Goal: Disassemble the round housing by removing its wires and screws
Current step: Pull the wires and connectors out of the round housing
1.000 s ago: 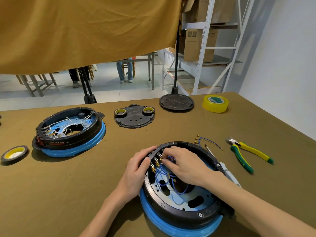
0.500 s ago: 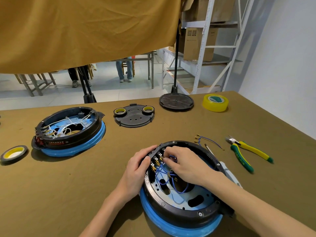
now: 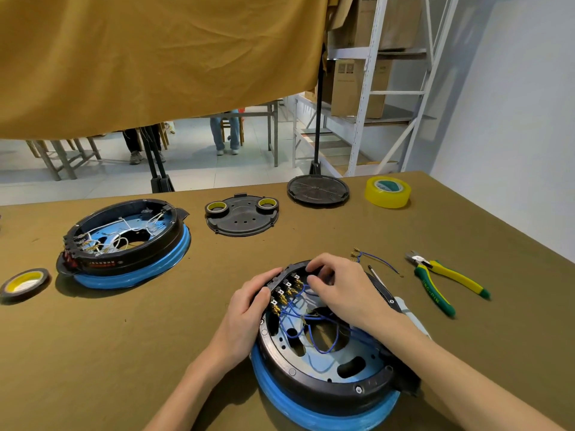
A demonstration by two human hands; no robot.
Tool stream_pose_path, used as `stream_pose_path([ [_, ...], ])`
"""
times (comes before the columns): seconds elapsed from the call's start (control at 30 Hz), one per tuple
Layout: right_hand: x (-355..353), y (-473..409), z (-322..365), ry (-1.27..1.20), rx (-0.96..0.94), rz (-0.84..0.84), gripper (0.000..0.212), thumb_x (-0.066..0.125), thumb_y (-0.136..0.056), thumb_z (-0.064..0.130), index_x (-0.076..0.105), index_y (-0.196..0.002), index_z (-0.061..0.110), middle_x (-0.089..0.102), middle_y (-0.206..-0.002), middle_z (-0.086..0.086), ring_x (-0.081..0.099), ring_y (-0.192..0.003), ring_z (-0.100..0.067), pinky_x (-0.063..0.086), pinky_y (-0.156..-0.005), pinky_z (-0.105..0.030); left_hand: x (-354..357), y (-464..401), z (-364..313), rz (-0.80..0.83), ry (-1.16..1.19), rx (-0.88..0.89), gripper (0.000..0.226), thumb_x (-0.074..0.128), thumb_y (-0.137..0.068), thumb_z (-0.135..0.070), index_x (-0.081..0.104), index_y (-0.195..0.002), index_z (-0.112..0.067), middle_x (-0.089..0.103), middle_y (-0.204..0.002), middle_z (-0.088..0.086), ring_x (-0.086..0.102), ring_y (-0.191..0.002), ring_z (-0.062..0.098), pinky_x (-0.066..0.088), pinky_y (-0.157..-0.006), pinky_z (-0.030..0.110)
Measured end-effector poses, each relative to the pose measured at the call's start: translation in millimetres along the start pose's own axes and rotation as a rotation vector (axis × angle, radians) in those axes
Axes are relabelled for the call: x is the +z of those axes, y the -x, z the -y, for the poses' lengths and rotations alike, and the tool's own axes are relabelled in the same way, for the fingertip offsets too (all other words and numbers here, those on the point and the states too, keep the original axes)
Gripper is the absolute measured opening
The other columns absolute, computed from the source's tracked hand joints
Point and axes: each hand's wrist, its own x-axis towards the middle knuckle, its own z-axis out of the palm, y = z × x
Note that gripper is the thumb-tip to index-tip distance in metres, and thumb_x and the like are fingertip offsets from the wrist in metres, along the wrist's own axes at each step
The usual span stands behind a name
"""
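Round housing [image 3: 326, 362] sits at the desk's near edge. Left hand [image 3: 249, 309] grips its rim to steady it while the right hand [image 3: 339, 290] pinches at a blue wire [image 3: 295, 309] by the terminals, probably unplugging it.

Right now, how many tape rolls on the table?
4. Clear yellow roll at the far right of the table; two small rolls, left and right, sitting on the dark plate; one flat roll at the left edge. None look hidden.
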Motion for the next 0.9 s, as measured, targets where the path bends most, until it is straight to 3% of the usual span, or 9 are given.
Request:
stream_pose_path([
  [0.17,2.7,-3.3,6.9,0.283,0.006,0.15,0.02,0.05,-0.102,0.038,0.062,-0.091,0.026,0.067,-0.08,0.007,0.06,-0.073,-0.016,0.049,-0.065,-0.035,0.6,-0.6,-0.1,0.005,0.015,-0.008,0.047,0.041,-0.1,-0.043,0.059,-0.143,-0.032,0.066,-0.138,-0.007,0.058,-0.131,0.018,0.046,-0.11,0.055],
  [0.4,-6.6,-12.7,7.5,0.251,-0.008,0.38,0.027,0.04,-0.106,0.034,0.049,-0.081,0.028,0.061,-0.074,0.001,0.052,-0.065,-0.022,0.044,-0.065,-0.042,0.1,-0.1,-1.9,0.011,0.013,-0.009,0.048,0.041,-0.1,-0.043,0.058,-0.143,-0.03,0.066,-0.137,-0.005,0.058,-0.131,0.02,0.045,-0.109,0.056],
  [0.57,0.8,-17.3,6.7,0.181,0.035,0.379,0.031,0.046,-0.105,0.04,0.057,-0.084,0.019,0.058,-0.071,0.002,0.048,-0.061,-0.017,0.036,-0.061,-0.035,-0.7,-1.3,-0.5,0.004,0.016,-0.01,0.048,0.041,-0.1,-0.042,0.059,-0.142,-0.031,0.065,-0.138,-0.005,0.058,-0.132,0.019,0.045,-0.111,0.056],
  [0.8,-1.1,-21.4,3.3,0.107,0.037,0.4,0.034,0.05,-0.105,0.031,0.051,-0.072,0.024,0.048,-0.063,0.007,0.042,-0.059,-0.015,0.032,-0.063,-0.035,-0.5,-1.6,-1.1,-0.007,0.007,0.009,0.046,0.042,-0.1,-0.038,0.061,-0.141,-0.029,0.068,-0.135,-0.007,0.06,-0.129,0.018,0.046,-0.109,0.055],
  [0.9,2.9,-20.7,2.4,0.051,0.077,0.391,0.034,0.051,-0.104,0.028,0.051,-0.07,0.022,0.05,-0.054,0.011,0.045,-0.051,-0.004,0.032,-0.061,-0.031,0.2,-1.7,-1.1,-0.018,0.008,0.01,0.046,0.042,-0.099,-0.037,0.061,-0.14,-0.028,0.068,-0.136,-0.007,0.06,-0.13,0.019,0.045,-0.11,0.056],
])
